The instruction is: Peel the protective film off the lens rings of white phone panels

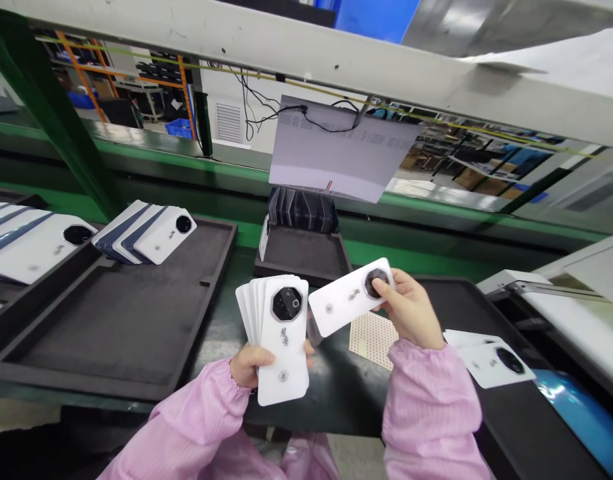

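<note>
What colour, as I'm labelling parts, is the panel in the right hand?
The panel is mainly white; the head view shows it.

Over my remote feed, a wide black rectangular tray (111,327) lay at left, a stack of flat white phone panels (165,235) at its upper end. Mid-frame I saw a fan of flat white panels (284,357) in the left hand (246,365), before a small black rectangular tray (306,252). Right of the fan, the right hand (414,307) held a single white panel (344,303). Lower right, overlapping white panels (489,363) lay on a long black tray (526,423).
</note>
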The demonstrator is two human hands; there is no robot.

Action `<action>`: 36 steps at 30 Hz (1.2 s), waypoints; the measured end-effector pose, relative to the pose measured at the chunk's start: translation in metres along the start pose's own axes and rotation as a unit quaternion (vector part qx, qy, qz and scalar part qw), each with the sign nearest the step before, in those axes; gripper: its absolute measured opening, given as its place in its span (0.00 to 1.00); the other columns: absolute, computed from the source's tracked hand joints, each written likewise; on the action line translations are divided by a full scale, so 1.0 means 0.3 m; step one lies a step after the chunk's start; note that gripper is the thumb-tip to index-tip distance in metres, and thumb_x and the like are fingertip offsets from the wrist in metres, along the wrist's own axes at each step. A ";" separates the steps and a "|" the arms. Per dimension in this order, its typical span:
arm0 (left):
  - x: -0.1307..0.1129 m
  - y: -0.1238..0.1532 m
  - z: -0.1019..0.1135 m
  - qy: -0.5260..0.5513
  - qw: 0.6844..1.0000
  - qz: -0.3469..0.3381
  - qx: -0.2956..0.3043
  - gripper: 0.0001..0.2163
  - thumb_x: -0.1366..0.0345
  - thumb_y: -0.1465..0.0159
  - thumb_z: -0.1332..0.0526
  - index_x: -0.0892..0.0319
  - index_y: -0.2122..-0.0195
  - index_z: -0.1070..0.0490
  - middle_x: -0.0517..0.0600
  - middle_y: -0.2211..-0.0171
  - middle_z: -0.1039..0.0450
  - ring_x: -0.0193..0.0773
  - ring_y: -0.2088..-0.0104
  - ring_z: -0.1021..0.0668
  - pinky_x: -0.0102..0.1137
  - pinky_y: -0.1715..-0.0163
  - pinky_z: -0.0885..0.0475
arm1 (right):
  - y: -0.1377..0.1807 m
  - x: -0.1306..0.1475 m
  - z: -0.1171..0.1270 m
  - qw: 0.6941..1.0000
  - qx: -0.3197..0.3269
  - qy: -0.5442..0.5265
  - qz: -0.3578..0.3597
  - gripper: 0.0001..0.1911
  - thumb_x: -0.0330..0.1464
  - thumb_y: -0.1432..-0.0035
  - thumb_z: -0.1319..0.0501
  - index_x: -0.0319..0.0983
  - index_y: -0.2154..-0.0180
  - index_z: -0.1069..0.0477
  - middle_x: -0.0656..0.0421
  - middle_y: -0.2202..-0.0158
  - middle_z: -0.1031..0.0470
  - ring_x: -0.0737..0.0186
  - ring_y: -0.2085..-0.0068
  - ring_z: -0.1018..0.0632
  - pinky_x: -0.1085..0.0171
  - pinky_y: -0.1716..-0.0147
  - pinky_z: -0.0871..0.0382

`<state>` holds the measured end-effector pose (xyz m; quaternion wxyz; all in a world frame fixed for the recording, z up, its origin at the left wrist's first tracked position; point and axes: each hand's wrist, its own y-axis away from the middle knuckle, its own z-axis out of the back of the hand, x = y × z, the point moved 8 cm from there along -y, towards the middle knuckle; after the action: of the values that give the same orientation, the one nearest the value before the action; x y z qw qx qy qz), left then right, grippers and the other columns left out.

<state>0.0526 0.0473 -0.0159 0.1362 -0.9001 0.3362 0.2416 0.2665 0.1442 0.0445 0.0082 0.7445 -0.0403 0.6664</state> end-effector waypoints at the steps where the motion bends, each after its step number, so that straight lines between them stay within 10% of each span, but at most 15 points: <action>1: 0.000 0.000 -0.010 0.015 1.000 0.008 0.012 0.29 0.68 0.54 0.40 0.62 0.47 0.36 0.56 0.58 0.27 0.48 0.58 0.25 0.37 0.63 0.29 | 0.002 -0.035 -0.022 0.999 0.023 -0.030 -0.033 0.15 0.37 0.57 0.32 0.39 0.67 0.31 0.63 0.75 0.30 0.70 0.77 0.30 0.72 0.83 0.34; 9: -0.016 0.006 -0.058 0.071 0.996 0.022 0.046 0.36 0.68 0.56 0.40 0.61 0.43 0.43 0.57 0.61 0.27 0.47 0.61 0.24 0.38 0.66 0.28 | 0.072 -0.229 -0.093 0.992 0.053 -0.063 -0.100 0.17 0.42 0.59 0.32 0.38 0.73 0.31 0.64 0.81 0.34 0.72 0.83 0.34 0.72 0.88 0.42; 18: -0.001 0.008 -0.027 -0.019 0.999 0.028 0.033 0.25 0.69 0.54 0.40 0.65 0.52 0.33 0.58 0.59 0.27 0.49 0.59 0.24 0.38 0.64 0.29 | 0.055 -0.089 0.071 0.997 -0.071 -0.029 -0.001 0.18 0.37 0.60 0.29 0.37 0.67 0.30 0.63 0.75 0.29 0.72 0.78 0.31 0.75 0.86 0.38; 30: -0.006 0.026 -0.091 0.032 0.992 0.067 0.102 0.34 0.65 0.56 0.40 0.59 0.44 0.41 0.56 0.62 0.28 0.47 0.61 0.24 0.37 0.68 0.28 | 0.145 -0.269 -0.278 0.984 0.152 -0.002 -0.089 0.21 0.50 0.55 0.39 0.37 0.74 0.30 0.64 0.84 0.37 0.74 0.87 0.43 0.73 0.92 0.55; 36: -0.040 0.018 -0.097 0.053 0.994 0.049 0.076 0.45 0.64 0.57 0.42 0.56 0.37 0.58 0.52 0.65 0.29 0.45 0.65 0.24 0.36 0.69 0.29 | 0.156 -0.202 -0.132 0.990 0.105 0.093 -0.020 0.20 0.47 0.48 0.45 0.39 0.61 0.32 0.64 0.79 0.36 0.72 0.84 0.40 0.72 0.88 0.48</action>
<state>0.0512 0.0379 0.0145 0.1745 -0.8808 0.4045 0.1739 0.2173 0.1031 -0.0133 -0.0536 0.6769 0.0457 0.7327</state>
